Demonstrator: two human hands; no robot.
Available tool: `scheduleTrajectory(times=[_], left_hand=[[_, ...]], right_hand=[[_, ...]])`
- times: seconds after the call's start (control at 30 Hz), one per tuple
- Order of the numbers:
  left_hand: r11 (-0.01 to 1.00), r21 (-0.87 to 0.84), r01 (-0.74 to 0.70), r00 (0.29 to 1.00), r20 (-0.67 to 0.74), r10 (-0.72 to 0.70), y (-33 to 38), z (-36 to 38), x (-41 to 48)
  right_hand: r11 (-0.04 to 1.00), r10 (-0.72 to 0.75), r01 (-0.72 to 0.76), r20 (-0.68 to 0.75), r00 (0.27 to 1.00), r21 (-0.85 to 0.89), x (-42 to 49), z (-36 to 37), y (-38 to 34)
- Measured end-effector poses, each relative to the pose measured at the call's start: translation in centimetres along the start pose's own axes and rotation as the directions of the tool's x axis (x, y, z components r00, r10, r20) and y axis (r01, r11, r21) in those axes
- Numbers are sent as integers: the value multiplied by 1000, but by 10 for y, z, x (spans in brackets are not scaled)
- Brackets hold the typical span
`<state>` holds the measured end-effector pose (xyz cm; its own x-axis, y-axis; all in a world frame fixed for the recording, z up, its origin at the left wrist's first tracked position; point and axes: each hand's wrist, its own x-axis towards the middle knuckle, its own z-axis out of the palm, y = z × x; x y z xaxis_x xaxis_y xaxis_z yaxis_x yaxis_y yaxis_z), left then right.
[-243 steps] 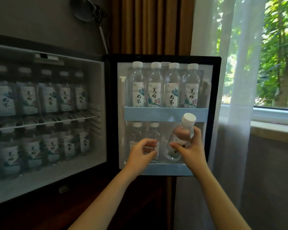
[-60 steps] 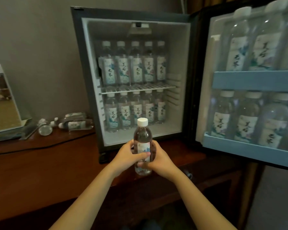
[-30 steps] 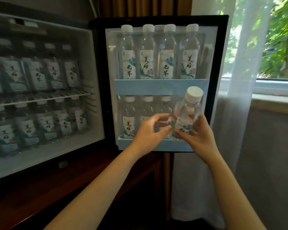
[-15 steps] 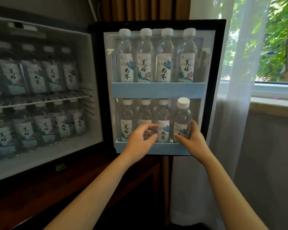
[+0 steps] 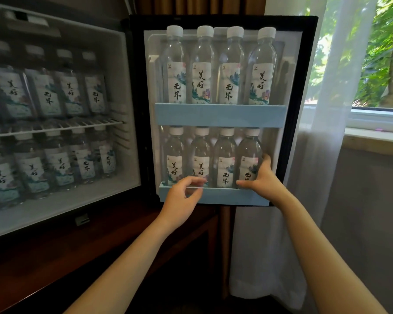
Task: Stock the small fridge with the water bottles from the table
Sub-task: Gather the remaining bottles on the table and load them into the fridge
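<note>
My right hand (image 5: 262,182) clasped the end water bottle (image 5: 249,152) to seat it behind the door-shelf rail (image 5: 225,196); left hand (image 5: 182,197) loosely curled, empty.

lower door shelf (image 5: 225,197) holds four upright water bottles (image 5: 225,155); upper shelf (image 5: 220,115) likewise four
</note>
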<state>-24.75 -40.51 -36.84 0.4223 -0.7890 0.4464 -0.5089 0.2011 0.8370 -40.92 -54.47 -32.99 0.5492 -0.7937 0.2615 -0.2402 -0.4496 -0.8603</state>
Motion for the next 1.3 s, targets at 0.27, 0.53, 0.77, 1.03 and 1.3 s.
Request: scheduleTrajectory(times=[0.27, 0.53, 0.77, 1.03, 1.3], left_hand=[[995, -28, 92, 994, -52, -94, -16, -21, -15], [983, -107, 152, 985, -61, -159, -25, -33, -27], [979, -124, 162, 979, -103, -175, -25, -56, -31], [975, -98, 199, 944, -249, -217, -28, -120, -49], [957, -35, 287, 799, -542, -259, -48, -237, -113]], right_hand=[[994, -52, 42, -99, 994, -99, -6, 11, 1], [995, -61, 50, -145, 988, -82, -11, 12, 5], [884, -466, 310, -631, 620, -349, -36, 61, 9], [703, -702, 552, -314, 640, -448, -26, 156, -34], [657, -734, 728, 55, 677, -196, -39, 285, -99]])
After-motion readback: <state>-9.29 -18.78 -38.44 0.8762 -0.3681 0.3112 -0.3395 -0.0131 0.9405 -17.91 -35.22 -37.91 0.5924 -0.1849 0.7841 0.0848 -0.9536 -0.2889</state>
